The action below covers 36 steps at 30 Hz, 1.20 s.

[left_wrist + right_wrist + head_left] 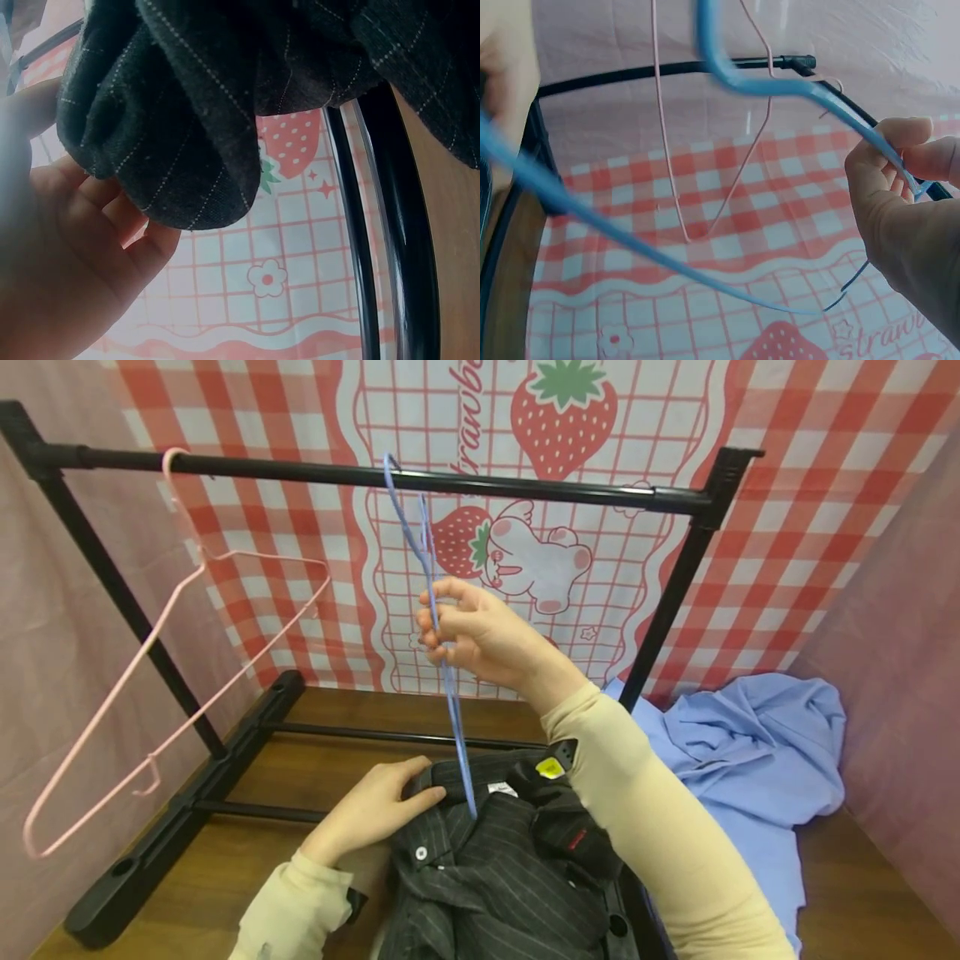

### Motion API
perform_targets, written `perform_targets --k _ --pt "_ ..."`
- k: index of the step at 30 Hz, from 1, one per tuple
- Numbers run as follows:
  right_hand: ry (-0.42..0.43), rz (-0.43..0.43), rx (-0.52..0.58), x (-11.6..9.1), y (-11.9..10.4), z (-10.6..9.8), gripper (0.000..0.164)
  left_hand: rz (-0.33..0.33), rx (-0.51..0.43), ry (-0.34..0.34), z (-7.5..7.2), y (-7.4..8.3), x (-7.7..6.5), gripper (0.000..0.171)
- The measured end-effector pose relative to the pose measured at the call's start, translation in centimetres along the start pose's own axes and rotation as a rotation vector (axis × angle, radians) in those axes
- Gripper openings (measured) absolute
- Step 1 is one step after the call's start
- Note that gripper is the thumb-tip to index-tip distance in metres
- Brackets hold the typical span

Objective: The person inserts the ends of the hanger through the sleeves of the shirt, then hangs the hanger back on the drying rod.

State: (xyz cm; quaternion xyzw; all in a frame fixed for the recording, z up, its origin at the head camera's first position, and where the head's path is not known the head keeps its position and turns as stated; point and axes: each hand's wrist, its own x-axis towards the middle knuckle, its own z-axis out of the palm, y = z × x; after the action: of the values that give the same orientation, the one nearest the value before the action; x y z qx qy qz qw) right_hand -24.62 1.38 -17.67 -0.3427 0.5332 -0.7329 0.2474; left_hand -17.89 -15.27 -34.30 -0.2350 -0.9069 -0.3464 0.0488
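Note:
My right hand (pixel 487 635) pinches a blue hanger (pixel 455 718) near its upper part. The hanger is seen almost edge-on, its hook overlapping the rack's rail; whether it hangs there I cannot tell. Its lower end meets a dark pinstriped garment (pixel 495 860) with a white button and a white label. My left hand (pixel 375 802) grips the garment's upper left edge, thumb on top. In the left wrist view, the fingers of that hand (pixel 90 240) curl behind the dark cloth (pixel 187 150). The right wrist view shows thumb and fingers (pixel 889 180) on the blue hanger (pixel 705 281).
A black garment rack (pixel 487 485) spans the wooden surface (pixel 255 860). From the left of its rail hangs a pink hanger (pixel 142 652). Crumpled light blue clothing (pixel 750 760) lies at the right. Behind is a red-checked strawberry cloth (pixel 652 410).

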Motion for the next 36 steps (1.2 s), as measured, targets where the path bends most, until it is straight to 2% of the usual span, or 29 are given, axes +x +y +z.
perform_targets --k 6,11,15,18,19,24,27,31,36 --pt "-0.049 -0.015 -0.076 -1.4 0.1 -1.2 0.036 0.009 0.019 0.011 0.1 0.0 0.1 0.017" --pt "0.000 -0.022 -0.068 -2.5 0.3 -2.3 0.032 0.027 0.015 0.007 0.0 0.0 0.2 0.021" --pt "0.040 -0.069 -0.072 -3.1 0.5 -3.2 0.028 0.039 -0.009 -0.006 0.0 0.1 0.1 0.022" --pt "0.103 -0.091 -0.088 -3.4 0.3 -3.4 0.019 0.042 -0.014 0.018 0.0 0.2 0.0 0.019" --pt "0.142 -0.090 -0.103 -3.5 0.3 -3.3 0.020 0.039 -0.013 0.036 0.0 0.3 0.0 0.017" --pt "0.332 -0.097 -0.118 -4.1 0.5 -3.4 0.044 0.017 0.002 0.140 0.0 0.5 0.0 0.013" --pt "0.381 -0.139 -0.117 -4.6 0.8 -3.7 0.048 0.001 0.018 0.188 0.0 0.6 0.1 0.019" --pt "0.371 -0.188 -0.134 -5.4 0.9 -4.1 0.043 0.000 0.027 0.246 -0.1 0.6 0.1 0.020" --pt "0.264 -0.225 -0.167 -6.1 1.0 -4.5 0.038 0.022 0.014 0.317 0.0 0.6 0.1 0.017"
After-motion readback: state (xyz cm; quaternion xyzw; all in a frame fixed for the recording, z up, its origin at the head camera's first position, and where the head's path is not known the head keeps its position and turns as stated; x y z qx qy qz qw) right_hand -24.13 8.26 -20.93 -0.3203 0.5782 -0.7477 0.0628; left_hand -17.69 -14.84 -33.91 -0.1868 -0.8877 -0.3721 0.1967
